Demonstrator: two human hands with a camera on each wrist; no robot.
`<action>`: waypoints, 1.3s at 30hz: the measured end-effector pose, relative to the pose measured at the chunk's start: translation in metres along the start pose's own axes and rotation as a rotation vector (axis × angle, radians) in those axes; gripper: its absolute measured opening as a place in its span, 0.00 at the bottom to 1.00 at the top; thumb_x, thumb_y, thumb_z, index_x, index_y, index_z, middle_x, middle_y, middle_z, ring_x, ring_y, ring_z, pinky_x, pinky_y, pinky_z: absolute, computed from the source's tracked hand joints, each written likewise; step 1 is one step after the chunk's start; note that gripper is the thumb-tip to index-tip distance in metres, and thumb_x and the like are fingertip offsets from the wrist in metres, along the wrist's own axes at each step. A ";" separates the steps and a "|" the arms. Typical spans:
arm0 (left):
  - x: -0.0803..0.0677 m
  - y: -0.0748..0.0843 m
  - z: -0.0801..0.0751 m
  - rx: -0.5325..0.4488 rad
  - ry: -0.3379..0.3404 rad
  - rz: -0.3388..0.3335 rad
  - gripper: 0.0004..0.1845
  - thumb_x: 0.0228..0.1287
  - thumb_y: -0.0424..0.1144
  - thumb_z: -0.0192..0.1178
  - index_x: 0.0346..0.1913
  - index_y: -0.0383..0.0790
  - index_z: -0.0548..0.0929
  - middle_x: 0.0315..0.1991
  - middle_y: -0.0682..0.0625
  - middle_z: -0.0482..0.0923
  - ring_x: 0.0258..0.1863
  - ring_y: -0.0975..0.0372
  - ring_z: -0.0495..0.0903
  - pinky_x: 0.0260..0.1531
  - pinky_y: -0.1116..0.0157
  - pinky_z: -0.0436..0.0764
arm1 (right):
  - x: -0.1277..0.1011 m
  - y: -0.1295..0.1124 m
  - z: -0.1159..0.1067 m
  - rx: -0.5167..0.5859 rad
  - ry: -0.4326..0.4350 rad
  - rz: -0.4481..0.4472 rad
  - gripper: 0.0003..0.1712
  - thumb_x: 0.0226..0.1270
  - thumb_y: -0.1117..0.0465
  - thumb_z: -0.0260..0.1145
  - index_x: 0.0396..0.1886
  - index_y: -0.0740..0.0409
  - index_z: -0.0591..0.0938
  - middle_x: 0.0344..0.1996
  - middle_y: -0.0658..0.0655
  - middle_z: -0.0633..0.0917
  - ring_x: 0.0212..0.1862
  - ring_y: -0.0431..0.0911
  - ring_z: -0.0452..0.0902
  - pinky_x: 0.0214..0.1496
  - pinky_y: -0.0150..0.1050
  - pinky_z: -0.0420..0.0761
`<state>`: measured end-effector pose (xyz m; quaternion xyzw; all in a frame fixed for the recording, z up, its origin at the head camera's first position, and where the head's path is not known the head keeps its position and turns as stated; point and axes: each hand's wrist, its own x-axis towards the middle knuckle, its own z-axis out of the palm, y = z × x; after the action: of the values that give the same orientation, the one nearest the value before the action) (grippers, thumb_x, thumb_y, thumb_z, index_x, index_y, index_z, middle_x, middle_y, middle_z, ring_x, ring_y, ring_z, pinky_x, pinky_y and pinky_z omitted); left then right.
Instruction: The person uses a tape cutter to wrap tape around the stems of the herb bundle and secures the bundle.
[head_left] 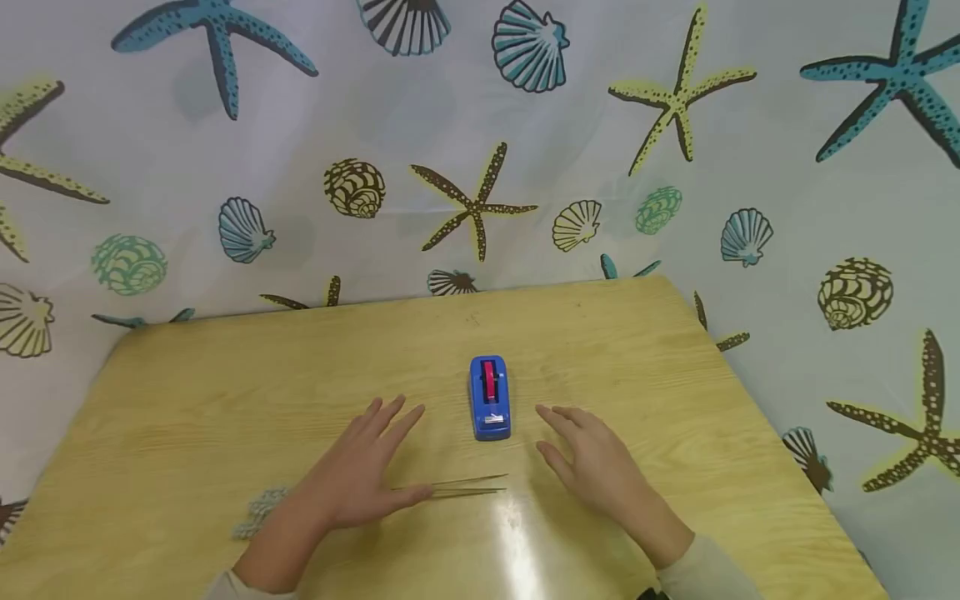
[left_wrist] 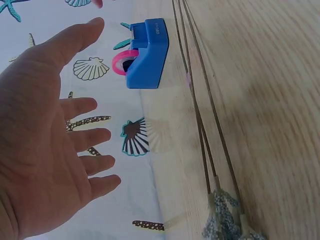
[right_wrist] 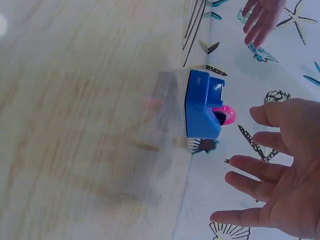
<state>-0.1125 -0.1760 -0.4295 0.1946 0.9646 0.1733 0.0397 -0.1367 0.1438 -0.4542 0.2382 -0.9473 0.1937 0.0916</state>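
A small blue tape dispenser [head_left: 491, 398] with a pink tape roll stands on the wooden table [head_left: 225, 392], between my two hands. My left hand [head_left: 360, 475] hovers palm down to its left, fingers straight and spread, holding nothing. Thin dried flower stems [head_left: 465, 486] with a pale grey-blue flower head [head_left: 258, 510] lie under and beside that hand. My right hand [head_left: 588, 462] hovers open to the right of the dispenser, fingers relaxed. In the left wrist view the dispenser [left_wrist: 147, 54] and stems [left_wrist: 200, 110] show beyond the open palm [left_wrist: 45, 145]. In the right wrist view the dispenser [right_wrist: 202, 111] sits past the spread fingers [right_wrist: 272, 170].
A curtain printed with starfish and shells [head_left: 480, 142] hangs behind the table and wraps round its right side. The table's far edge [head_left: 420, 298] runs close behind the dispenser. A bright glare patch [head_left: 517, 533] lies on the wood near the front.
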 end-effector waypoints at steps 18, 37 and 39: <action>0.046 0.004 0.021 -0.163 -0.156 -0.011 0.49 0.65 0.61 0.62 0.80 0.46 0.51 0.80 0.38 0.46 0.79 0.40 0.46 0.69 0.38 0.64 | 0.022 -0.009 0.011 0.050 -0.094 -0.019 0.12 0.67 0.56 0.69 0.46 0.55 0.89 0.33 0.49 0.88 0.31 0.39 0.84 0.30 0.28 0.79; 0.102 -0.005 0.045 -0.383 -0.172 0.016 0.53 0.64 0.51 0.67 0.81 0.43 0.45 0.81 0.36 0.40 0.79 0.41 0.47 0.73 0.42 0.57 | 0.056 -0.008 0.033 0.234 -0.082 0.140 0.10 0.69 0.56 0.67 0.43 0.54 0.90 0.41 0.53 0.90 0.32 0.39 0.85 0.34 0.34 0.83; 0.105 -0.005 0.048 -0.403 -0.164 0.020 0.55 0.62 0.51 0.69 0.81 0.42 0.44 0.81 0.36 0.38 0.79 0.41 0.46 0.74 0.42 0.57 | 0.058 -0.008 0.035 0.266 -0.097 0.161 0.11 0.70 0.56 0.66 0.43 0.54 0.90 0.42 0.54 0.90 0.34 0.39 0.86 0.36 0.36 0.84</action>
<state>-0.2041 -0.1247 -0.4772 0.2055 0.9021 0.3466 0.1544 -0.1865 0.0987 -0.4683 0.1804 -0.9327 0.3123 -0.0024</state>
